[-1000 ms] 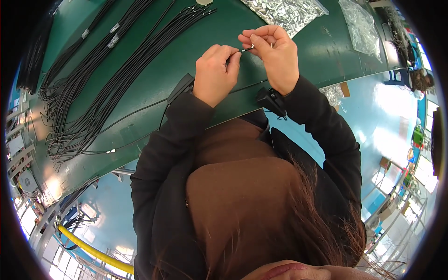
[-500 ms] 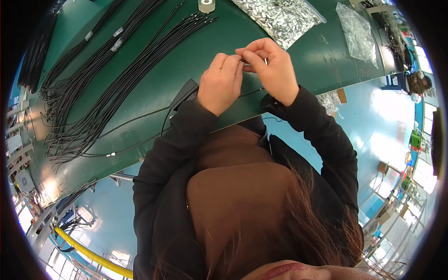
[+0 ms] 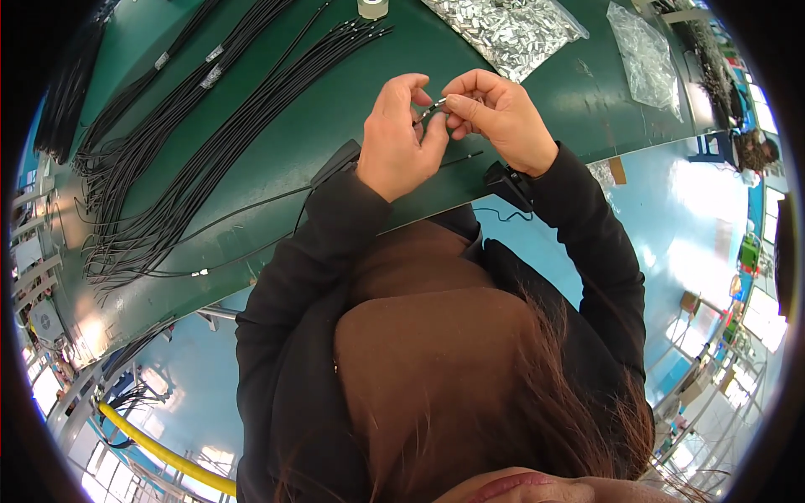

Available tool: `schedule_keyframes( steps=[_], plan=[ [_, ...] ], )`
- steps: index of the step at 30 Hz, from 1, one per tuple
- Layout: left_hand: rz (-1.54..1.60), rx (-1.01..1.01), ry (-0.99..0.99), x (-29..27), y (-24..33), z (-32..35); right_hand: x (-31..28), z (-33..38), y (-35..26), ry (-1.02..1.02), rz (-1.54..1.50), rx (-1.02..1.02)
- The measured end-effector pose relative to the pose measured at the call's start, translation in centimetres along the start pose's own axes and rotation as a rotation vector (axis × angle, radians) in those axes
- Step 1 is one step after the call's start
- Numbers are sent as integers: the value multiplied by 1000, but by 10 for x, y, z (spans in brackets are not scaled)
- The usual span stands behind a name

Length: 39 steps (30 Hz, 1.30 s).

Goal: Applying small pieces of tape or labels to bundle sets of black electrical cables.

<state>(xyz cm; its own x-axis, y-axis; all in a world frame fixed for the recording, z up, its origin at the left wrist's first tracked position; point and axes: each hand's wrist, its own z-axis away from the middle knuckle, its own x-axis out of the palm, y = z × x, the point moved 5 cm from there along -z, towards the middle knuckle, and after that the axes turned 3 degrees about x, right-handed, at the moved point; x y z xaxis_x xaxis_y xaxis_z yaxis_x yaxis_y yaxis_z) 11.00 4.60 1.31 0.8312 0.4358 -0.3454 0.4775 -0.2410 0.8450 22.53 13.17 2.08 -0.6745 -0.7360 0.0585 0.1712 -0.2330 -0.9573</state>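
Above the near part of the green table, my left hand [image 3: 401, 138] curls around a thin black cable [image 3: 422, 116], thumb and index finger spread apart at its end. My right hand [image 3: 507, 119] pinches a small silver metal sleeve [image 3: 441, 101] at the tip of that cable between thumb and index finger. The other right fingers are curled and partly hidden. A second black cable end [image 3: 464, 158] sticks out on the table below my hands. Beside my left wrist lies a black wedge-shaped device [image 3: 338, 161], partly covered by my sleeve.
Bundles of black cables [image 3: 226, 138] spread over the left of the green table [image 3: 553, 121]. A clear bag of silver sleeves [image 3: 511, 33] lies at the back, beside a crumpled plastic bag [image 3: 644, 59]. A tape roll [image 3: 373, 8] stands at the far edge. Another black device [image 3: 508, 186] sits by the front edge.
My hands have moved slightly apart, and my left thumb and index finger have opened away from the cable end. The silver sleeve now shows between the hands. My right hand has shifted right.
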Motion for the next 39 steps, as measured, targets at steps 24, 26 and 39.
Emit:
schedule_keyframes(
  steps=[24, 26, 39],
  plan=[
    [81, -309, -128, -18, -10, 9, -3, -8, 4, 38, 419, -260],
    [30, -233, 10, -23, 1, 6, -4, -8, 4, 69, 384, -245],
    [381, -532, -155, -12, -14, 11, 6, 0, -7, 112, 494, -346]
  ],
)
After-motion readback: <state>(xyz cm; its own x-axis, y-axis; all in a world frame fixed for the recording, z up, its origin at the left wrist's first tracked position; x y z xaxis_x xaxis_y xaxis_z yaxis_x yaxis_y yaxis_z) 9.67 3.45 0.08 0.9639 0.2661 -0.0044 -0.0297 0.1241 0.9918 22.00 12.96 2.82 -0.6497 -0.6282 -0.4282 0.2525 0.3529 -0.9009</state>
